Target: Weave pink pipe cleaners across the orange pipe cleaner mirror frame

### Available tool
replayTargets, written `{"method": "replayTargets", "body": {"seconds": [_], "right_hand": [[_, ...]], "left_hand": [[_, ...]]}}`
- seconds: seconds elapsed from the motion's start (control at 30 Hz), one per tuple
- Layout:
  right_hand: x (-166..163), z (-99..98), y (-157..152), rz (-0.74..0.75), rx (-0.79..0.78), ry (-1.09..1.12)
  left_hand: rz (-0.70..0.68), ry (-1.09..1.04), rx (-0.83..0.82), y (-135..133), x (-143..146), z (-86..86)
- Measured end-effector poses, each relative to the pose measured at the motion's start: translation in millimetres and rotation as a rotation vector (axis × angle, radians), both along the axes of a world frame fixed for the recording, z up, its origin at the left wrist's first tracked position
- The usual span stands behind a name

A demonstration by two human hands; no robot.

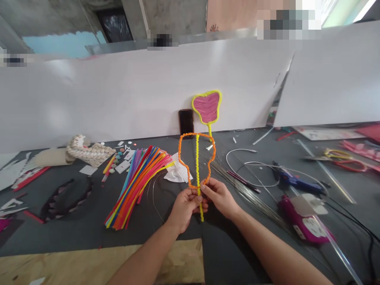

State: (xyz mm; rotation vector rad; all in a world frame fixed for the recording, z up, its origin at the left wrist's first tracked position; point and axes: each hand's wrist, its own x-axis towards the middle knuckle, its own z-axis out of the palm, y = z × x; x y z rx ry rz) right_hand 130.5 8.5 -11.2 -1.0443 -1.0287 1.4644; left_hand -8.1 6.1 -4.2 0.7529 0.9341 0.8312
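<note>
An orange twisted pipe cleaner outline (179, 152) with a yellow twisted pipe cleaner stem (197, 162) down its middle is held up over the table. My left hand (185, 208) pinches the yellow stem just below the outline. My right hand (218, 196) grips the lower right of the orange outline, thumb close to where it meets the stem. The stem's free end hangs below my fingers. Behind it, a yellow-edged pink fan shape (207, 107) on a yellow stem leans at the white board, beside a dark phone (186, 122).
Left lie a bundle of colored pipe cleaners (139, 182), a white cloth (177, 170) and a dark headband (69, 200). Thin wires (246, 190), a blue glue gun (299, 183), a magenta bottle (303, 221) and scissors (341, 159) are right. A white board (133, 87) stands behind.
</note>
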Motion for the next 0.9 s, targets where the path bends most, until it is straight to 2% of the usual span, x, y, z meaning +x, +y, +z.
{"method": "replayTargets", "body": {"seconds": [0.13,0.27,0.37,0.53,0.73,0.9], "right_hand": [[0.1,0.1,0.0,0.028,0.011,0.025],[-0.2,-1.8,-0.2,0.073,0.024,0.072],[1.0,-2.0,0.7,0.058,0.003,0.091],[2.8,-2.3,3.4,-0.001,-0.085,0.275],[4.4,-1.9,3.8,-0.001,-0.019,0.222],[3.0,-2.8,4.0,0.009,-0.055,0.246]], "left_hand": [[-0.007,-0.032,0.012,-0.1,-0.3,3.2],[0.052,-0.045,0.039,3.1,-3.4,6.0],[0.082,-0.024,0.035,5.9,-5.9,6.6],[0.106,-0.042,0.024,7.4,-6.7,6.0],[0.073,-0.077,-0.016,6.6,-6.4,4.7],[0.110,-0.037,-0.063,8.7,-6.8,6.5]]}}
